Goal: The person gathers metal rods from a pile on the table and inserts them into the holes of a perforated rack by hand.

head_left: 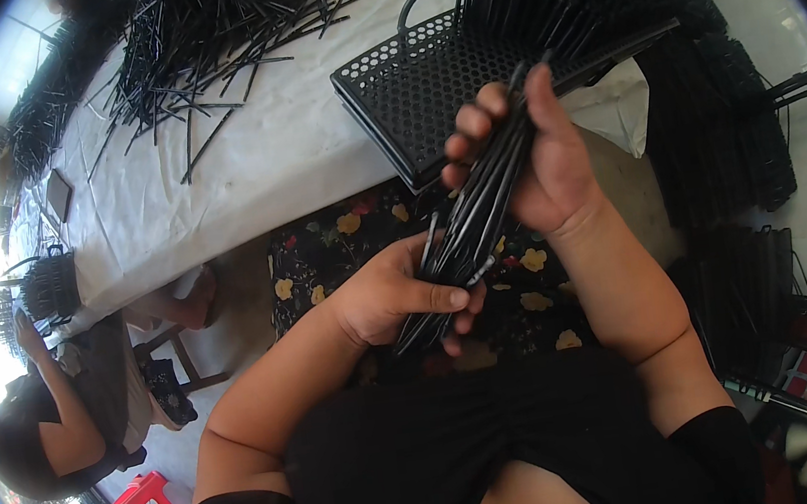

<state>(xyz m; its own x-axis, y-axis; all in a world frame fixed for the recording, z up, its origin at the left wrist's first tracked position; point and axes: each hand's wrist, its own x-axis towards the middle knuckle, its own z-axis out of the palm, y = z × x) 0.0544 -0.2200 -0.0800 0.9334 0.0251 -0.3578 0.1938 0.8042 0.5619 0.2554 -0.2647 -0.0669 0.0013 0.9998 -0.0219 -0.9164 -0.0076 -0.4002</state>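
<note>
The left hand pinches the lower end of a bundle of black rods between thumb and fingers, while the right hand curls around its upper end near frame centre. Work appears partway along: fanned rods already lie at the perforated black basket, upper right; the held bundle is not yet set down, and a loose heap remains on the white-covered bench, upper left.
</note>
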